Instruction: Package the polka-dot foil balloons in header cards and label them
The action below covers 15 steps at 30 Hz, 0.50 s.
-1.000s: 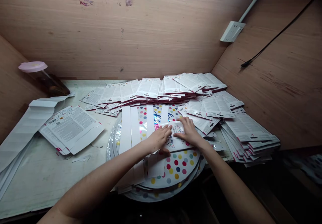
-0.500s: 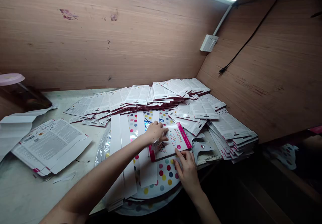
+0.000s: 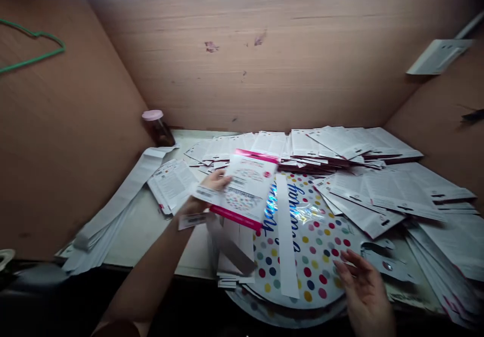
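My left hand [image 3: 217,180] grips a white packet [image 3: 249,175] with pink edges and polka-dot print, raised and tilted above the table. Paper strips with barcodes [image 3: 194,220] trail by that wrist, blurred by motion. Over the lower right of the flat round foil balloon [image 3: 313,256], my right hand [image 3: 363,286] hovers palm up, fingers apart and holding nothing. Blue lettering and coloured dots cover the balloon, which lies on other round sheets. A white paper strip [image 3: 286,236] crosses it, with more white strips [image 3: 236,241] to its left.
Overlapping printed packets [image 3: 325,145] line the back, and more packets [image 3: 454,241] pile up at the right. At the left are a few packets [image 3: 172,185], long folded paper strips [image 3: 124,206] and a pink-lidded jar [image 3: 159,127]. A silvery cut piece [image 3: 387,261] lies near my right hand.
My left hand has lifted the packet off the balloon and moved left, turning it. My right hand has come away from the packet and opened. The view has swung left.
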Motion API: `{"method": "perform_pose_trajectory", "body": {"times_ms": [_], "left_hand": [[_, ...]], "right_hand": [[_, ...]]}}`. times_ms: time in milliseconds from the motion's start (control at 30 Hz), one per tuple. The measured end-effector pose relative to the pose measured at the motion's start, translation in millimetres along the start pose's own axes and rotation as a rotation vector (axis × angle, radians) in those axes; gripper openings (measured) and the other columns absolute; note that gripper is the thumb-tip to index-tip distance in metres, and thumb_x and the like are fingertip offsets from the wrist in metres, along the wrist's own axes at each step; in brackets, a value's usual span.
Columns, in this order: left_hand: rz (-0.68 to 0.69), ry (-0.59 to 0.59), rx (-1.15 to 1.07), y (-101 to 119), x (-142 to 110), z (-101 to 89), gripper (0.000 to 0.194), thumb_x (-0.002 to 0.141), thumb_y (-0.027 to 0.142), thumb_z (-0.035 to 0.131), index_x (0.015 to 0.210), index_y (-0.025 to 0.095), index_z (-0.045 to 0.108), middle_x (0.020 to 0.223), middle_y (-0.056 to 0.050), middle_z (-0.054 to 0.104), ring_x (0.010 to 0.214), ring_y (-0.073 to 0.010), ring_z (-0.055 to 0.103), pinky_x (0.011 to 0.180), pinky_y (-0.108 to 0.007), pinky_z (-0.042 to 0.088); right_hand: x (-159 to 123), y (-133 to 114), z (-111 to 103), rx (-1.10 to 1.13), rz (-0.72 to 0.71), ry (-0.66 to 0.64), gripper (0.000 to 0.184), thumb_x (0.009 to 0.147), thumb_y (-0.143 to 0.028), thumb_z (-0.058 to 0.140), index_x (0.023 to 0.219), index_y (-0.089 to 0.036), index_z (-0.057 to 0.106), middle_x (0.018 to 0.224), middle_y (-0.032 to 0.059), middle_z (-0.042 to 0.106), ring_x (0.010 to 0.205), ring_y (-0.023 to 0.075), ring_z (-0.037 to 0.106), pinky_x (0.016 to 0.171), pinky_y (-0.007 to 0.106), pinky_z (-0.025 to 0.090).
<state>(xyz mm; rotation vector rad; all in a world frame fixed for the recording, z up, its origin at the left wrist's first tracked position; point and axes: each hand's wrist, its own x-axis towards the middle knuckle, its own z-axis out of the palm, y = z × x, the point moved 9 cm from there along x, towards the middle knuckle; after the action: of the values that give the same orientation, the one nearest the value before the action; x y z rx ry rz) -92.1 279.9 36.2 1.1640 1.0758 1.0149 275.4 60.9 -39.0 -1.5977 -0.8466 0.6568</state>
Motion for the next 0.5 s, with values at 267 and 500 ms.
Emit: {"method": "perform_pose_trajectory", "body": {"times_ms": [267, 500], "left_hand": [[-0.081, 0.283, -0.448, -31, -41, -92.3, 0.047, 0.080, 0.021, 0.072, 0.122, 0.009, 0.056, 0.108, -0.016, 0.072, 0.098, -0.0310, 0.071, 0.089, -0.046, 0.058], [-0.022, 0.486, -0.017, -23, -43, -129.9, 0.047, 0.079, 0.034, 0.069, 0.118, 0.012, 0.056, 0.108, -0.016, 0.071, 0.102, -0.0321, 0.068, 0.087, -0.045, 0.056]], "right_hand": [[-91, -95, 213, -0.188, -0.549, -0.758, 0.044, 0.084, -0.037, 0.067, 0.124, -0.023, 0.055, 0.123, 0.0125, 0.059, 0.115, 0.0303, 0.054, 0.098, 0.048, 0.048], [-144, -94, 275, -0.577, -0.699, -0.992, 0.049, 0.069, -0.042, 0.083, 0.108, -0.023, 0.062, 0.115, 0.0090, 0.058, 0.106, 0.0311, 0.049, 0.089, 0.048, 0.045]]}}
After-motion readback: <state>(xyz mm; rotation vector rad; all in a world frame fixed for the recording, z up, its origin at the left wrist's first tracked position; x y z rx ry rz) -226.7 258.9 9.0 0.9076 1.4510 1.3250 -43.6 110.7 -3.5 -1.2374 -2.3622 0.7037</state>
